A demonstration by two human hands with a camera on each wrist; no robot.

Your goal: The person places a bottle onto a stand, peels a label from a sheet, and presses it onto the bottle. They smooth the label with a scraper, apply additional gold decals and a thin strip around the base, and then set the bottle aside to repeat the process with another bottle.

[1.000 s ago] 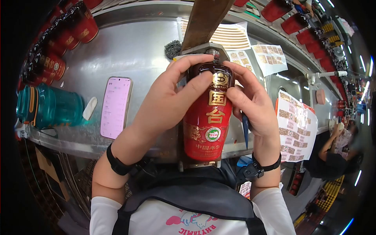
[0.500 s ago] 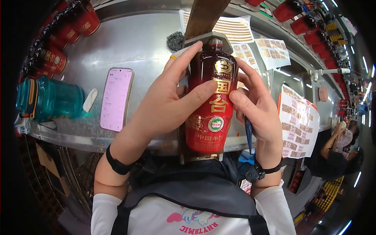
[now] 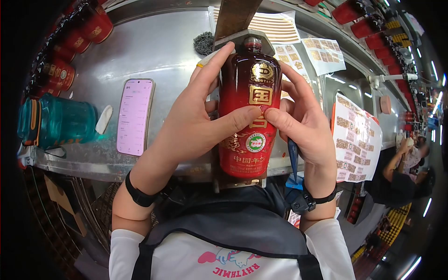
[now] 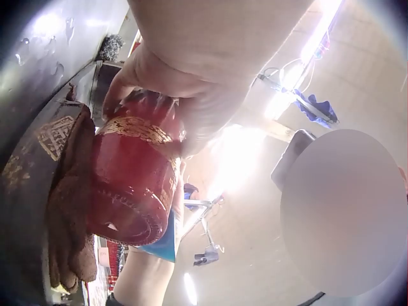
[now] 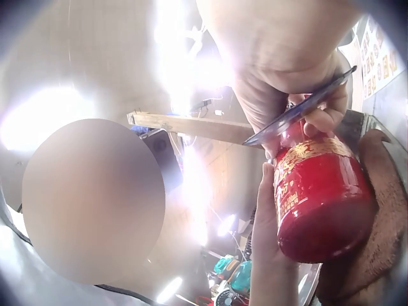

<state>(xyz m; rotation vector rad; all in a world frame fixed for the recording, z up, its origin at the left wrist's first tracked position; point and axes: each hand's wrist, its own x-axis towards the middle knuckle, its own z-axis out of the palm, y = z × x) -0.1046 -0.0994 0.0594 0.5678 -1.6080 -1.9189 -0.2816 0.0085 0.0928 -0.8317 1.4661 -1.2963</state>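
A red bottle, dark toward its neck, lies on its back with gold lettering facing up. My left hand wraps its left side, the thumb pressing on the second large gold character. From the right, my right hand holds the bottle, its thumb tip beside the left one and covering part of that character. A slim blue pointed tool is tucked in the right hand, its tip toward me in the head view. Brown padding lies under the bottle. The left fingertips are partly hidden behind the bottle.
A phone, a white cloth-like piece and a teal jug are on the metal table at left. Beyond stands a dark scrubber. Decal sheets lie right and behind; red bottles line the back left.
Both thumbs have slid down the bottle's face, from the crest and first character to the second character. The left fingers have moved away from the neck.
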